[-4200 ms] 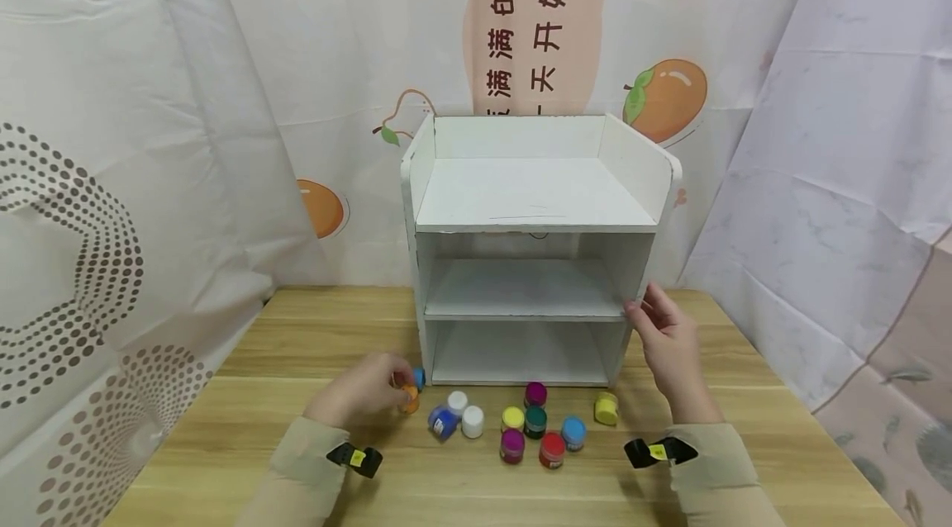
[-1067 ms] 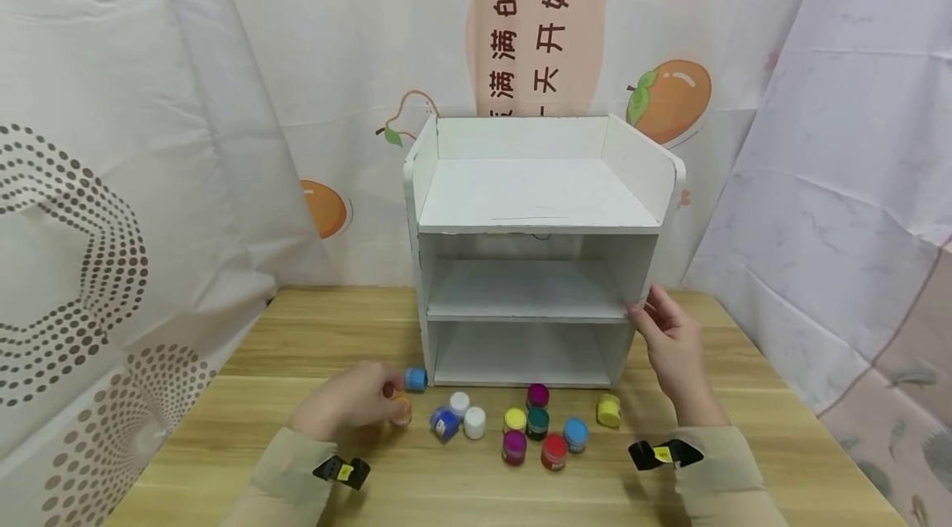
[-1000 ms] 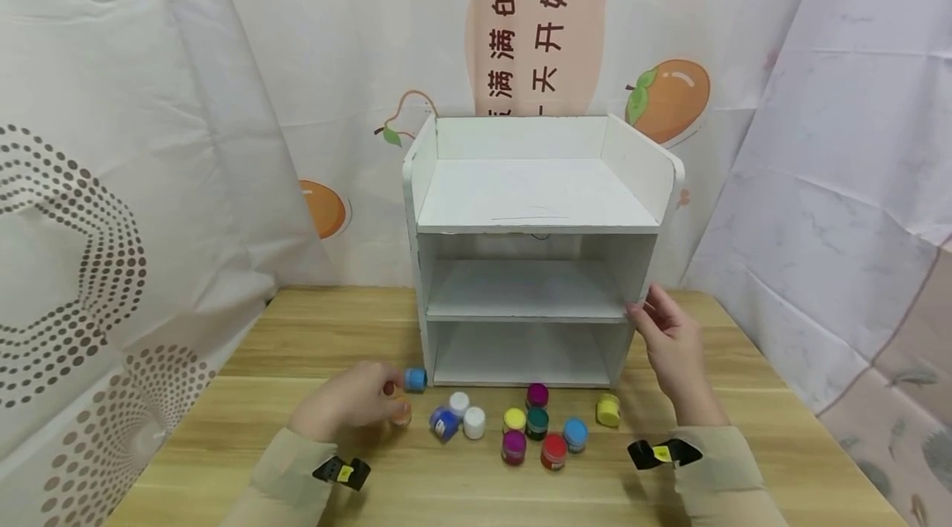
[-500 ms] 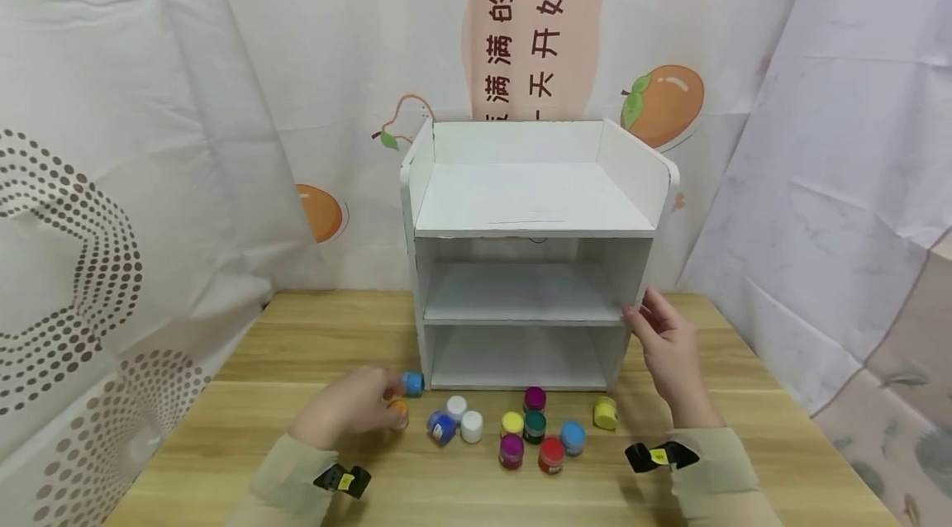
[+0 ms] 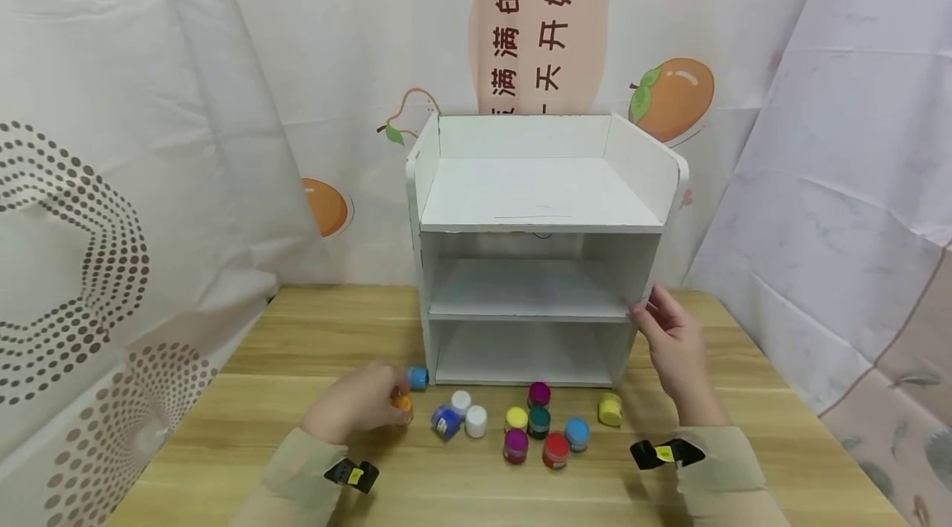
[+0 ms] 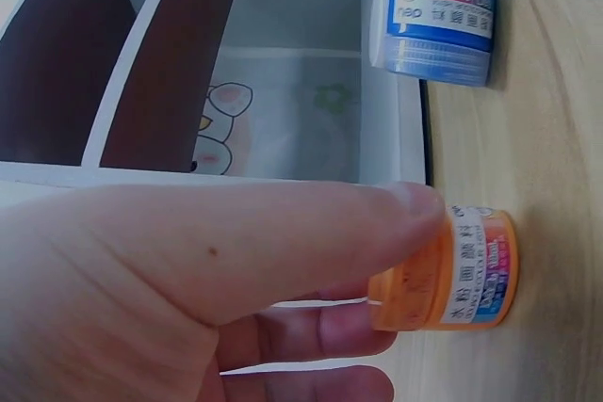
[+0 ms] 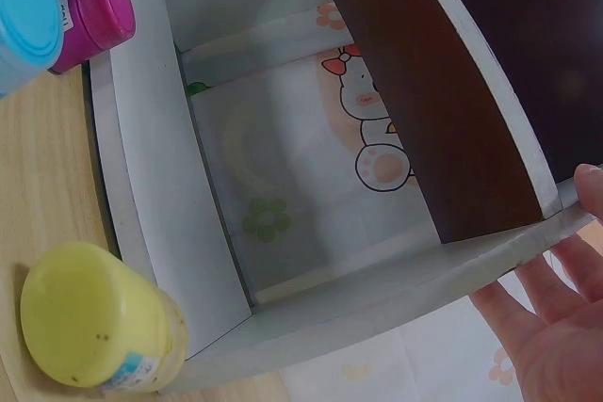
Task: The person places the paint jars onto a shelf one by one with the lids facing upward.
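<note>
My left hand [image 5: 360, 401] pinches an orange paint jar [image 6: 480, 268] by its lid, thumb on one side and fingers on the other. The jar's labelled base is against the wooden table in the left wrist view. A blue paint jar [image 6: 443, 21] lies on its side just beyond, close to the white shelf unit [image 5: 539, 228]. At the unit's right side, my right hand [image 5: 675, 349] grips the side panel, thumb at the front edge and fingers on the outer face. A yellow jar [image 7: 85, 317] lies tipped near that side, in front of the unit.
Along the front of the unit sit two white jars [image 5: 476, 421], a dark blue one [image 5: 446, 421], and several others, among them a red [image 5: 555, 450], a green [image 5: 539, 421] and a light blue jar [image 5: 577, 433]. Printed curtains [image 5: 357, 31] hang behind and beside the table.
Since the earliest frame my left hand has brought the orange jar slightly left and nearer, away from the blue jar, which shows more now. My right hand stays at the panel.
</note>
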Tool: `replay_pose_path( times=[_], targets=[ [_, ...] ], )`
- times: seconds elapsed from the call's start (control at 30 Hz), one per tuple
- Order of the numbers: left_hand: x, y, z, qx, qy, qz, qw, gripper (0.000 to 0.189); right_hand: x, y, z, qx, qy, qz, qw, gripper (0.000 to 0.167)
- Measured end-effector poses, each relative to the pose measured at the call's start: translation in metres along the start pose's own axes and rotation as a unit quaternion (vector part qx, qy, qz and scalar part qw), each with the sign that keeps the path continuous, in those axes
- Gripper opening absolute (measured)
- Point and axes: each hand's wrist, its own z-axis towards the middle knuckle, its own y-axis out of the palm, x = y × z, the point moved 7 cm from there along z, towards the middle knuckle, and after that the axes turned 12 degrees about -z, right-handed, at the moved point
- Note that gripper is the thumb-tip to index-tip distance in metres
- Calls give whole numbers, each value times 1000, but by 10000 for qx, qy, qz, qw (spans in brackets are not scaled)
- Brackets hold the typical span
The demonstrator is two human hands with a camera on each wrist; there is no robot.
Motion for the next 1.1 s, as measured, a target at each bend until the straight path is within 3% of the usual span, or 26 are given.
replay_pose_path(
  times=[0.53, 0.73, 1.1],
  targets=[
    [3, 0, 2, 52, -66, 212, 9997, 17, -1, 0, 3, 32, 27, 94, 9999, 51],
    [12, -10, -2, 101, -23, -75, 9999, 19, -1, 0, 3, 11, 45, 54, 10000, 52],
    [45, -39, -19, 615, 819, -64, 9947, 15, -1, 0, 0, -41, 83, 52, 9999, 51]
  ],
)
